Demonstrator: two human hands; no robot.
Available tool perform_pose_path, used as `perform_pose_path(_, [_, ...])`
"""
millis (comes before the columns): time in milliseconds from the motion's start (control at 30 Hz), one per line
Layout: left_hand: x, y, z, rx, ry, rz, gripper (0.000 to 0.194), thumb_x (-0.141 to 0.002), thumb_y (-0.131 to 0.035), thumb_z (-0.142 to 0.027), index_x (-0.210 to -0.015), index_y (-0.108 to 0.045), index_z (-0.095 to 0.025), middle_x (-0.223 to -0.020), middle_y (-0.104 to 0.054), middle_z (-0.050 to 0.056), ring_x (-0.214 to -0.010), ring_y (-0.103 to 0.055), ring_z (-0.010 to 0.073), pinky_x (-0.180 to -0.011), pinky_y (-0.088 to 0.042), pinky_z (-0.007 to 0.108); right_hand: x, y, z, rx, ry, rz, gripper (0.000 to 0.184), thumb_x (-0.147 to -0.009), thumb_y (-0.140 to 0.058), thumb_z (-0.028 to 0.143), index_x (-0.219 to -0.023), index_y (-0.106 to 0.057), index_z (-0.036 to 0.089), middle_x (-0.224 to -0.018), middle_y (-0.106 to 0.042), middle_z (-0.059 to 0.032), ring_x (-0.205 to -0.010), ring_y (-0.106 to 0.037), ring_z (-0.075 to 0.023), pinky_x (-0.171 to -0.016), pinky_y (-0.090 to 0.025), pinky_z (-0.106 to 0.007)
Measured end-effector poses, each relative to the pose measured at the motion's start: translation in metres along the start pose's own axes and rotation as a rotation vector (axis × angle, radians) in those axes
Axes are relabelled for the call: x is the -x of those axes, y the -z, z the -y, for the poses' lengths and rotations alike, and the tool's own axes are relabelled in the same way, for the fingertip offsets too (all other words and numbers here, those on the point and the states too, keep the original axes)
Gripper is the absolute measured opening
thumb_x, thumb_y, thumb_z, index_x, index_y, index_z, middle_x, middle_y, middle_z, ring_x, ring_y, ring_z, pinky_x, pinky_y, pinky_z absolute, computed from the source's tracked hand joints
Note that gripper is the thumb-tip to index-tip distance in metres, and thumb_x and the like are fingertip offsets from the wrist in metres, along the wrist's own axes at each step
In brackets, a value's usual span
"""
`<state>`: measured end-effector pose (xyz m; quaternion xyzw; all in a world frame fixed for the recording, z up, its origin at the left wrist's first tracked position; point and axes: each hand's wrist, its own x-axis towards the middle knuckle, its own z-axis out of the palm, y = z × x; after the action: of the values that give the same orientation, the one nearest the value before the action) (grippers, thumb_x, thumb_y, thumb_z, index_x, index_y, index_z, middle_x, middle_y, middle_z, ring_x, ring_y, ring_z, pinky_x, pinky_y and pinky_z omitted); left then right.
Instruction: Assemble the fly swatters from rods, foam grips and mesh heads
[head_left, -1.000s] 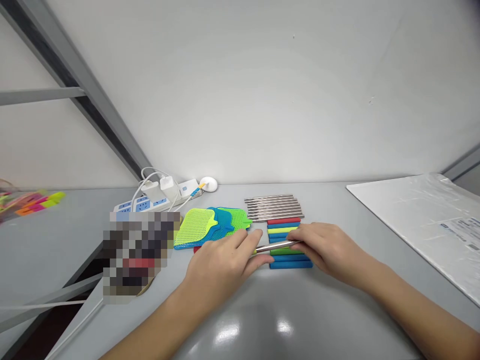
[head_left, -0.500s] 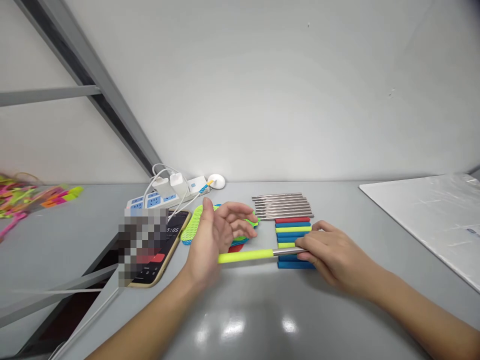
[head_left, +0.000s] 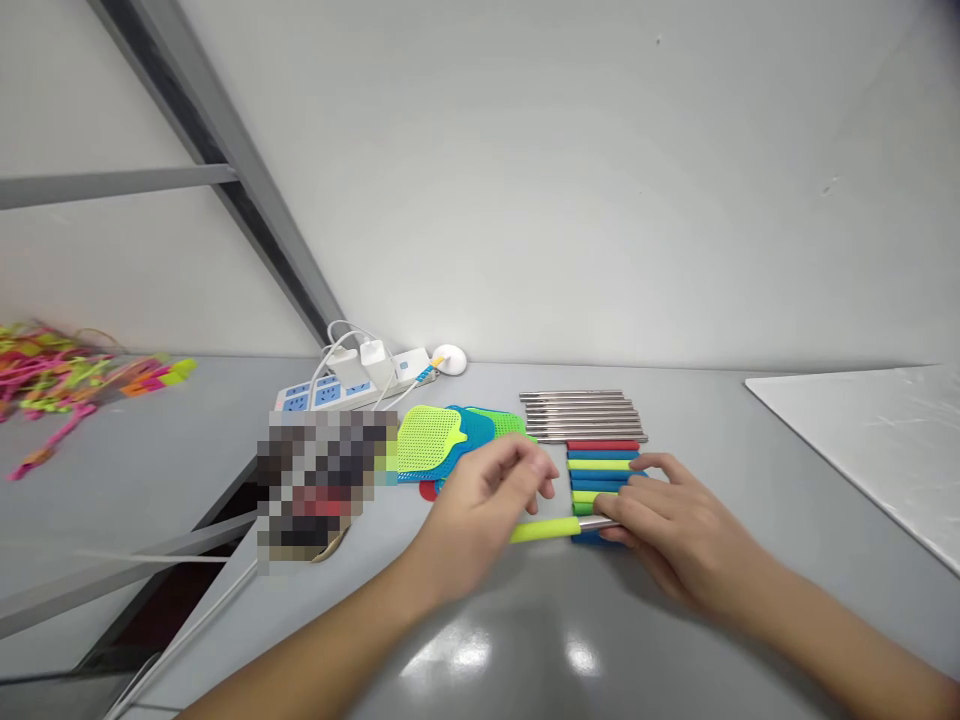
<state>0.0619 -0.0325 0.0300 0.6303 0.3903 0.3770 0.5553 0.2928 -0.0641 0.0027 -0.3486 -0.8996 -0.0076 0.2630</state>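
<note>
My right hand (head_left: 660, 525) pinches a silvery metal tube (head_left: 596, 522) whose left part sits in a yellow grip sleeve (head_left: 546, 531). The sleeve's left end is hidden behind my left hand (head_left: 487, 505), at the heel of the palm. That hand's fingers are loosely bent, and I see nothing between them. Just behind my right fingers lies a row of coloured grip sleeves (head_left: 604, 454) in red, blue, yellow and green. Farther back is a row of bare metal tubes (head_left: 581, 412). Flat perforated fly swatter heads (head_left: 427, 440) in lime, blue and green overlap beyond my left hand.
At the left, a phone (head_left: 330, 545), mostly blurred out, lies by a white power strip (head_left: 322, 397) with chargers and cables. A round white device (head_left: 450, 359) stands near the wall. Bright tangled strips (head_left: 52, 375) lie far left, a white sheet (head_left: 862, 430) at right.
My left hand has moved right along the yellow sleeve, and its spread fingers have bent inward. My right hand keeps its hold on the tube. The view has shifted slightly left.
</note>
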Motion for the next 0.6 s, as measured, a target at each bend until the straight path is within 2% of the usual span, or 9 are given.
perform_pose_path(67, [0.003, -0.005, 0.0, -0.227, 0.009, 0.044, 0.027, -0.095, -0.052, -0.044, -0.087, -0.062, -0.021, -0.078, -0.06, -0.001, -0.067, -0.05, 0.013, -0.06, -0.036, 0.025, -0.001, 0.003, -0.003, 0.072, 0.006, -0.021, 0.011, -0.098, -0.049, 0.016, -0.102, -0.059, 0.02, -0.073, -0.06, 0.002, -0.069, -0.053, -0.0138, -0.095, -0.034, -0.043])
perform_pose_path(167, [0.011, -0.014, 0.005, -0.46, -0.045, 0.148, 0.028, -0.097, -0.047, -0.039, -0.078, -0.057, -0.021, -0.061, -0.048, -0.005, -0.054, -0.039, 0.0111, -0.053, -0.026, 0.028, -0.001, 0.006, -0.007, 0.148, -0.003, -0.079, 0.016, -0.095, -0.055, 0.018, -0.109, -0.061, 0.024, -0.09, -0.066, -0.0024, -0.085, -0.06, -0.0182, -0.106, -0.026, -0.054])
perform_pose_path(233, [0.016, -0.02, 0.01, -0.454, -0.074, 0.168, 0.033, -0.1, -0.039, -0.04, -0.075, -0.049, -0.021, -0.056, -0.039, -0.006, -0.051, -0.033, 0.0112, -0.052, -0.023, 0.029, 0.003, 0.007, -0.009, 0.097, -0.089, -0.207, 0.036, -0.092, -0.061, 0.02, -0.126, -0.054, 0.026, -0.112, -0.063, -0.0089, -0.103, -0.06, -0.0241, -0.108, -0.028, -0.055])
perform_pose_path(300, [0.021, -0.026, 0.015, -0.329, -0.074, 0.12, 0.034, -0.103, -0.03, -0.043, -0.08, -0.045, -0.022, -0.059, -0.037, -0.006, -0.052, -0.034, 0.0119, -0.051, -0.024, 0.029, 0.006, 0.005, -0.008, -0.085, -0.245, -0.367, 0.057, -0.089, -0.064, 0.024, -0.141, -0.042, 0.025, -0.127, -0.055, -0.0139, -0.116, -0.056, -0.0285, -0.105, -0.038, -0.052])
perform_pose_path(333, [0.022, -0.028, 0.018, -0.259, -0.068, 0.091, 0.033, -0.104, -0.027, -0.044, -0.085, -0.044, -0.023, -0.06, -0.038, -0.005, -0.052, -0.036, 0.0122, -0.051, -0.024, 0.029, 0.008, 0.004, -0.006, -0.208, -0.321, -0.407, 0.061, -0.089, -0.064, 0.026, -0.144, -0.037, 0.025, -0.129, -0.054, -0.0143, -0.118, -0.055, -0.0287, -0.102, -0.044, -0.049])
perform_pose_path(367, [0.024, -0.031, 0.021, -0.209, -0.065, 0.07, 0.032, -0.104, -0.026, -0.046, -0.089, -0.043, -0.023, -0.062, -0.04, -0.005, -0.052, -0.038, 0.0125, -0.05, -0.025, 0.029, 0.008, 0.002, -0.003, -0.331, -0.373, -0.393, 0.06, -0.091, -0.062, 0.028, -0.145, -0.036, 0.026, -0.129, -0.054, -0.0135, -0.117, -0.057, -0.028, -0.099, -0.048, -0.046])
perform_pose_path(467, [0.027, -0.036, 0.027, -0.211, -0.077, 0.102, 0.028, -0.103, -0.028, -0.045, -0.094, -0.042, -0.023, -0.065, -0.047, -0.004, -0.055, -0.045, 0.0133, -0.051, -0.029, 0.028, 0.005, -0.004, 0.013, -0.589, -0.389, -0.162, 0.039, -0.095, -0.054, 0.031, -0.134, -0.048, 0.029, -0.12, -0.061, -0.009, -0.108, -0.062, -0.0234, -0.09, -0.056, -0.037])
perform_pose_path(500, [0.028, -0.038, 0.029, -0.247, -0.104, 0.127, 0.026, -0.103, -0.029, -0.042, -0.094, -0.043, -0.022, -0.067, -0.051, -0.002, -0.057, -0.047, 0.0138, -0.052, -0.031, 0.028, 0.003, -0.006, 0.018, -0.643, -0.388, -0.121, 0.031, -0.096, -0.054, 0.031, -0.126, -0.053, 0.03, -0.116, -0.063, -0.0076, -0.105, -0.063, -0.0218, -0.087, -0.057, -0.034])
perform_pose_path(600, [0.025, -0.037, 0.028, -0.383, -0.332, 0.181, 0.023, -0.101, -0.033, -0.031, -0.093, -0.05, -0.019, -0.079, -0.061, 0.004, -0.069, -0.054, 0.0165, -0.063, -0.041, 0.03, -0.001, -0.007, 0.031, -0.788, -0.441, -0.159, 0.01, -0.096, -0.051, 0.027, -0.103, -0.059, 0.028, -0.106, -0.065, -0.005, -0.1, -0.064, -0.0188, -0.084, -0.058, -0.028])
